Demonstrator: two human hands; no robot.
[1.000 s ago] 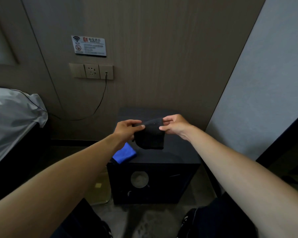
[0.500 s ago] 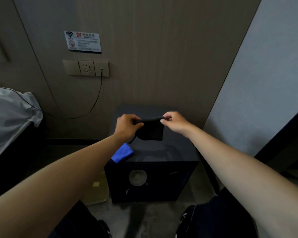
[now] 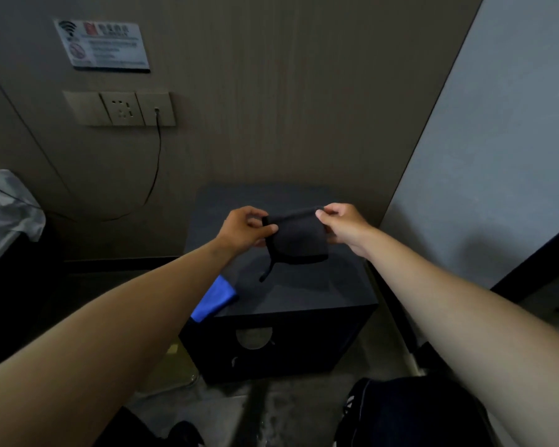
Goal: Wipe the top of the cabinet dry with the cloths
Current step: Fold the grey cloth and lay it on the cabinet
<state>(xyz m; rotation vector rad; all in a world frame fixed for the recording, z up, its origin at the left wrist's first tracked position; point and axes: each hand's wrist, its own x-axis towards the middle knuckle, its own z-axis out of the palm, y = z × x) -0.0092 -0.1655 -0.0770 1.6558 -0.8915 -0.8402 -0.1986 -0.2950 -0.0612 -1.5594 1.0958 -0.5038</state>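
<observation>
While both hands are working above it, these are the things in play, largest first:

Cabinet point(image 3: 304, 295): a low black box is standing against the wood-grain wall, its flat matte top lying bare under the hands; whether it is wet cannot be told in this dim light. It is looking rigid and heavy, a firm surface to press against.

Black cloth point(image 3: 299, 241): a small dark square is hanging in the air over the middle of the cabinet top, a thin loop dangling from its lower left corner. It is looking soft, light and limp, likely best held by its upper corners or bunched in a palm.

Blue cloth point(image 3: 215, 300): a bright folded piece is lying on the cabinet's front left corner, partly hidden by the left forearm.

Left hand point(image 3: 241, 230): thumb and fingers are pinching the black cloth's upper left corner.

Right hand point(image 3: 344, 225): thumb and fingers are pinching its upper right corner, drawing the top edge taut.
</observation>
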